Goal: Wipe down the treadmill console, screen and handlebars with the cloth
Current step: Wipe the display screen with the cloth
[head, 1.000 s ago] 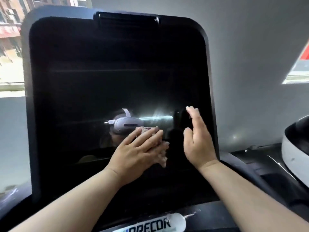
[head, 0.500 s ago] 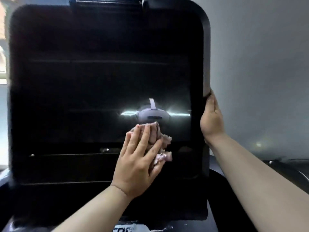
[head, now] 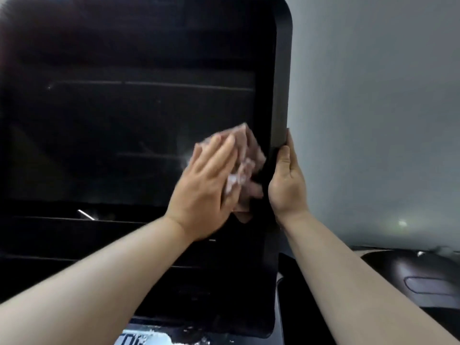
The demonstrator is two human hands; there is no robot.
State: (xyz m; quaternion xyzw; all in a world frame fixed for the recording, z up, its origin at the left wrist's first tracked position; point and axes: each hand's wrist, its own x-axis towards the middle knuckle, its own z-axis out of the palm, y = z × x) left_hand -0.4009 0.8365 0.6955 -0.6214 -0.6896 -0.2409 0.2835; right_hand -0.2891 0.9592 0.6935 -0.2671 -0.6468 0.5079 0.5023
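While your L hand [head: 206,188], fingers flat, presses the cloth [head: 249,148] to the screen [head: 124,120] and R hand [head: 286,180] clasps its R edge, step = screen wipe; next, probably: sweep cloth leftward.

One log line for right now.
left hand: presses cloth on screen, lower right | right hand: grips screen's right edge | phase: screen wipe

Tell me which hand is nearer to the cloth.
Left. The left hand lies flat on the cloth, pressing it against the screen. The right hand is just to the cloth's right, gripping the screen's right edge.
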